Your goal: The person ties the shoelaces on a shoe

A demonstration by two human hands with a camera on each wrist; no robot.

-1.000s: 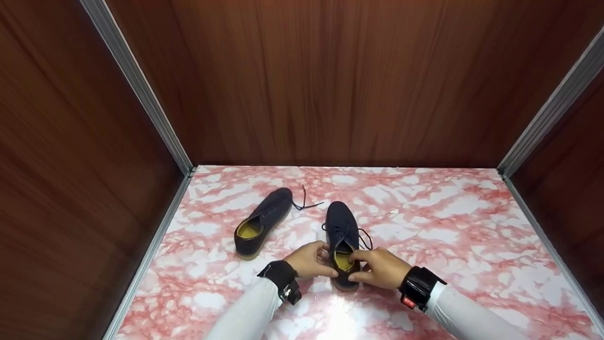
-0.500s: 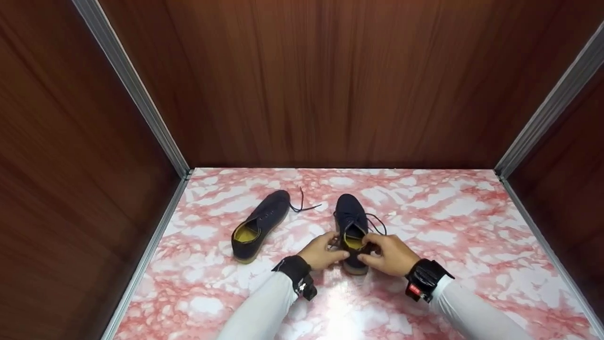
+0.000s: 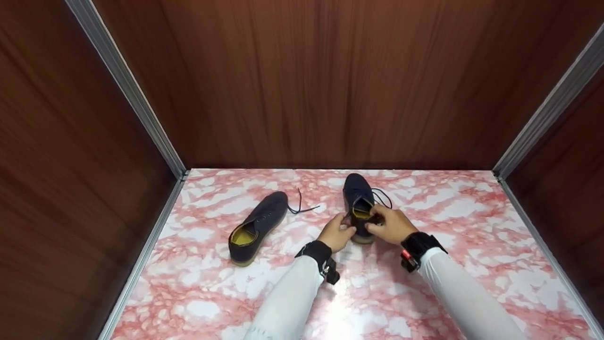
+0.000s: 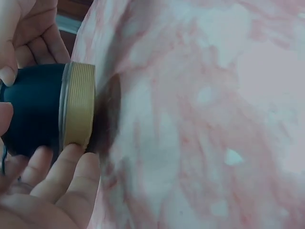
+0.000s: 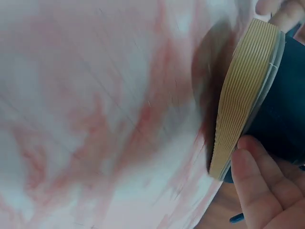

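A dark navy lace-up shoe (image 3: 357, 188) with a yellow lining points toward the back wall, held at its heel between both hands. My left hand (image 3: 337, 233) grips its left side, the fingertips along the ribbed tan sole (image 4: 81, 105) in the left wrist view. On the other side my right hand (image 3: 391, 225) pinches the collar, the thumb at the heel and other fingers along the sole edge. In the right wrist view a gap with shadow shows under the heel sole (image 5: 245, 95). A loose lace (image 3: 384, 196) loops out on the shoe's right.
The matching shoe (image 3: 266, 212) lies to the left, toe angled toward the back right, its lace (image 3: 302, 208) trailing on the surface. Red-and-white marbled tabletop (image 3: 448, 264) lies beneath everything. Brown wood-look panels (image 3: 302, 85) with metal corner strips (image 3: 141, 104) enclose the back and sides.
Both hands have carried the held shoe away from me, toward the back wall, and somewhat to the right. The other shoe stays where it lay.
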